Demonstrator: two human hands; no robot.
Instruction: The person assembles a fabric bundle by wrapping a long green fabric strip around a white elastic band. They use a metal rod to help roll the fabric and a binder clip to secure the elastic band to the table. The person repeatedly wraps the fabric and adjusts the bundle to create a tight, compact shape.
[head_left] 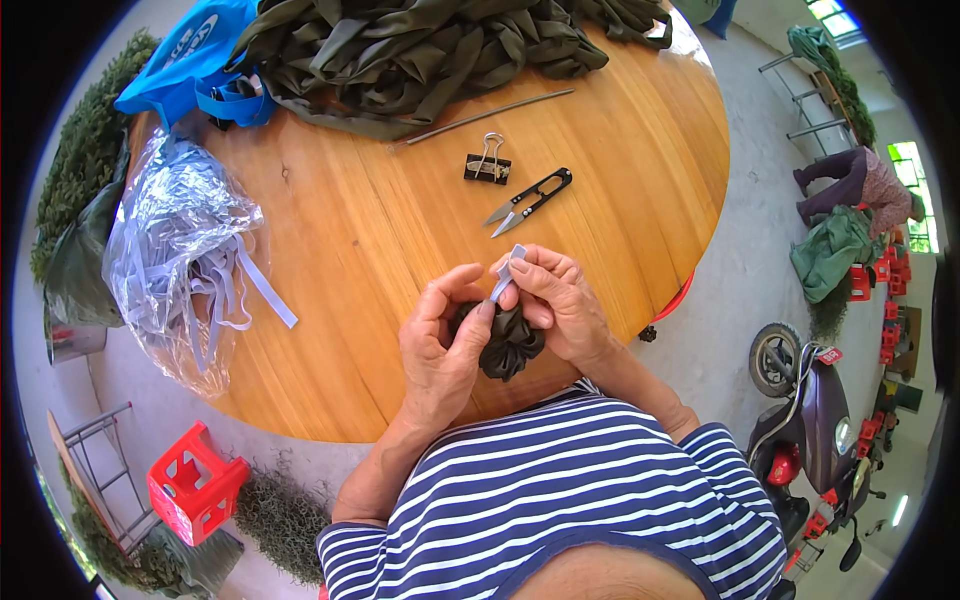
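Note:
Near the front edge of the table, both my hands meet over a bunched ring of dark olive fabric [512, 345], which looks like a scrunchie. A pale lavender elastic strip [508, 272] comes up out of it. My left hand [440, 335] is closed on the fabric, its thumb against the lower part of the elastic. With thumb and fingers, my right hand [560, 305] pinches the elastic's upper end. Just beyond lie black-handled thread snips [535, 200], blades apart, and a black binder clip [487, 168].
A thin rod [485, 118] lies before a heap of dark olive fabric [400, 60] on the wooden table [330, 270]. Left are a clear plastic bag [165, 230] of elastic strips and a blue bag [190, 60]. A red stool [195, 485] and a scooter [810, 420] stand on the floor; a person [870, 190] bends far right.

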